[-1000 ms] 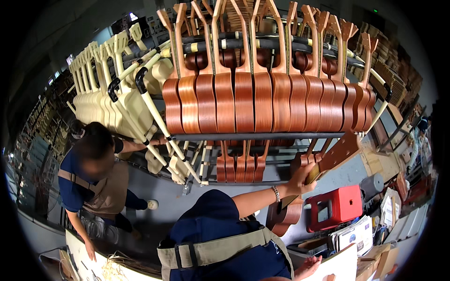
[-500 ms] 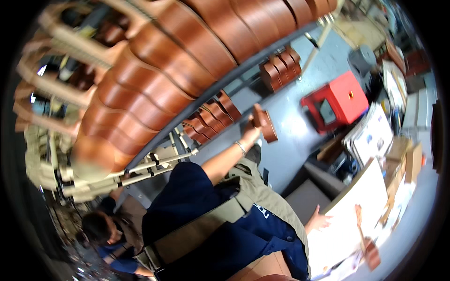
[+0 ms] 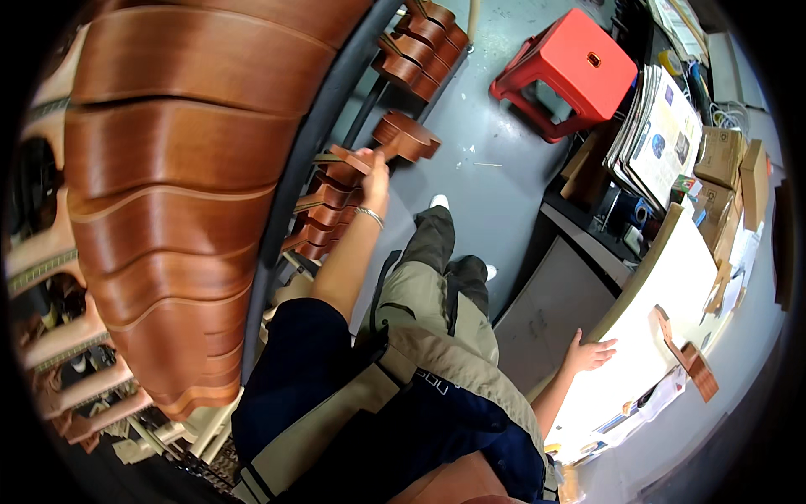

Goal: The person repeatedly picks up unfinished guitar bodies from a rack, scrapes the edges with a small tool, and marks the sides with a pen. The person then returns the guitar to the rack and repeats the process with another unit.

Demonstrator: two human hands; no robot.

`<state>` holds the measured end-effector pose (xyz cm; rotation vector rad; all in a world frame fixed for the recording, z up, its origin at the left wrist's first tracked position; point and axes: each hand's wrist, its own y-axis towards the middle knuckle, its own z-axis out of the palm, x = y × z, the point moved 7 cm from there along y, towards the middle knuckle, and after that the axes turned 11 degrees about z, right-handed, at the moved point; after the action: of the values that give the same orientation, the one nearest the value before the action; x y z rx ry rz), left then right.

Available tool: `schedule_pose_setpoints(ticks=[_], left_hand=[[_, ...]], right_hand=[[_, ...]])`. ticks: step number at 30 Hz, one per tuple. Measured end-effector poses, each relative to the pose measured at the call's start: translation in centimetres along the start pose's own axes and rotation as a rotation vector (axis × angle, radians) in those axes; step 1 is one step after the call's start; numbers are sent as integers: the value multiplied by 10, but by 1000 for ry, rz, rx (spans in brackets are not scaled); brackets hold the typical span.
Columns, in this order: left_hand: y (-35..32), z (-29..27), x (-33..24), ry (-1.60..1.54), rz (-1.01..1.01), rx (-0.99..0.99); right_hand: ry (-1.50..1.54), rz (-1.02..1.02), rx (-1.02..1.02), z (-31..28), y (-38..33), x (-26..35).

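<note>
My left hand (image 3: 375,170) is closed around the neck of a small brown wooden ukulele (image 3: 405,137). Its body points away from me and its head sticks out left of my fingers. The ukulele is beside a lower rack where several similar brown ukuleles (image 3: 323,220) are lined up; I cannot tell whether it touches them. My right hand (image 3: 591,354) has its fingers spread and holds nothing, over the edge of a brightly lit white tabletop (image 3: 625,336). Farther right on that tabletop lies another small ukulele (image 3: 695,365).
A tall row of brown guitar bodies (image 3: 180,143) fills the left, above a dark padded rail (image 3: 306,143). More ukuleles (image 3: 422,46) hang farther along the lower rack. A red stool (image 3: 579,63) stands on the grey floor. Stacked papers (image 3: 663,139) and cardboard boxes (image 3: 720,160) crowd the right.
My view has turned, and the other person at lower left is out of sight. My left hand has carried the ukulele closer to the rack. The right hand stays open by the tabletop.
</note>
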<state>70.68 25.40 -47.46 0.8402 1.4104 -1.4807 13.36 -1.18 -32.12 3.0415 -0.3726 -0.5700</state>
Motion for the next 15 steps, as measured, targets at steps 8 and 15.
schedule_pose_setpoints(ticks=[8, 15], left_hand=[[150, 15, 22, 146, 24, 38], [242, 21, 27, 234, -124, 35]], right_hand=[[-30, -57, -94, 5, -4, -3], [-9, -75, -75, 3, -2, -3]])
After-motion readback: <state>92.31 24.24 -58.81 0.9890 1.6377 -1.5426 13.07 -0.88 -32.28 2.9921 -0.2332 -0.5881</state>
